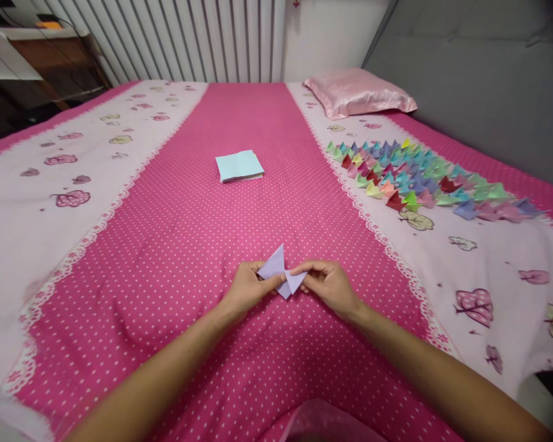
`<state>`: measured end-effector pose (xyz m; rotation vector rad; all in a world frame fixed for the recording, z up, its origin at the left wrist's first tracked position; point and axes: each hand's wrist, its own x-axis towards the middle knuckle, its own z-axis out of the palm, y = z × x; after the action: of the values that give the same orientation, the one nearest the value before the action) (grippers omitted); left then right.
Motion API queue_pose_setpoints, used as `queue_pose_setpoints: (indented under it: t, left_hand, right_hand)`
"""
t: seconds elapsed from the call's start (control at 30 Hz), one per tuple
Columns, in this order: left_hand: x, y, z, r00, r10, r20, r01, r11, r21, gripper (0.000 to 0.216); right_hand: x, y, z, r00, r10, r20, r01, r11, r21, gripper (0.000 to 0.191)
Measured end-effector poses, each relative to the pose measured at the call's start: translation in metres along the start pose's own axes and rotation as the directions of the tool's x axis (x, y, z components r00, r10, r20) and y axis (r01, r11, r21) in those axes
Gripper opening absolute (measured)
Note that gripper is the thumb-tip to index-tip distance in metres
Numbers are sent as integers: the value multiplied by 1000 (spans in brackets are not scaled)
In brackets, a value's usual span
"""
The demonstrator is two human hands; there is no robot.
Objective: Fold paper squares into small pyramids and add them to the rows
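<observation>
Between my two hands is a piece of lavender origami paper [273,264], folded into pointed triangular flaps. My left hand [251,285] pinches its left side, thumb lying across the front near the middle. On the right, my right hand [327,283] grips a smaller flap between thumb and fingers. Both hands are held low over the pink dotted strip of the bedspread [203,245]. Fingers behind the paper are partly hidden.
A stack of pale blue paper [239,166] lies farther forward. Several rows of folded paper pieces [415,172] in many colours stand on the right. Behind them are a pink pillow [357,92] and a grey headboard [479,80]. A table [50,52] stands at the far left.
</observation>
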<state>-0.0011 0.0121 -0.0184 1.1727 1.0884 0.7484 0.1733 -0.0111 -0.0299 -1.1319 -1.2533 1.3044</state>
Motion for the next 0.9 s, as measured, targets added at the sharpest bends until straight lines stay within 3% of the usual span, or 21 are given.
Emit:
queue_pose_setpoints:
  t: [0.23,0.4,0.57,0.67,0.8,0.9]
  left_hand:
    - [-1,2,-1,1000,10,-3,-10,1000,-20,22]
    - [-2,2,1,1000,-5,-11,4,1000,-13,23]
    - [-5,2,4,1000,6,-15,-5,1000,27,31]
    - [-4,1,5,998,35,-54,-32,998,58,32]
    - [-4,-2,5,993,80,-90,-70,991,115,33]
    - [-5,-4,6,986,124,-108,-107,982,156,31]
  right_hand:
    - [-4,-2,-2,981,-183,65,189,976,-111,17]
    - [-7,-1,2,955,-294,33,290,908,-304,8]
    - [-9,0,5,930,-361,74,363,864,-349,3]
    - [-10,3,4,944,-329,26,320,894,-313,9]
    - [-7,8,3,977,-189,-94,175,974,-145,24]
    - [-4,7,2,990,-114,-88,108,992,-69,29]
